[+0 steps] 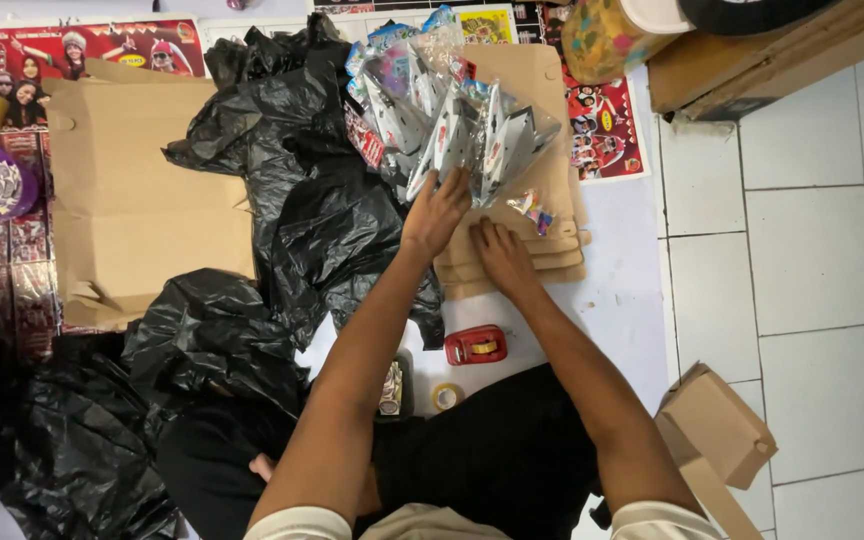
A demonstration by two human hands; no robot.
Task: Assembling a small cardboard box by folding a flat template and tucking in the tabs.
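Reaching left hand (436, 212) fingers gripping toy packets (452, 120), right hand (500, 255) flat, open on cardboard stack (552, 262), black bags (332, 220) alongside

I see a white sheet (617, 300) spread over the tiled floor (812, 260) — most things lie on it. On it sit a stack of flat brown cardboard pieces (542, 255), crumpled black plastic bags (322, 210), a red tape dispenser (476, 345) and a small tape roll (446, 396). A folded brown box (717, 425) rests on the bare tiles — right of the sheet.
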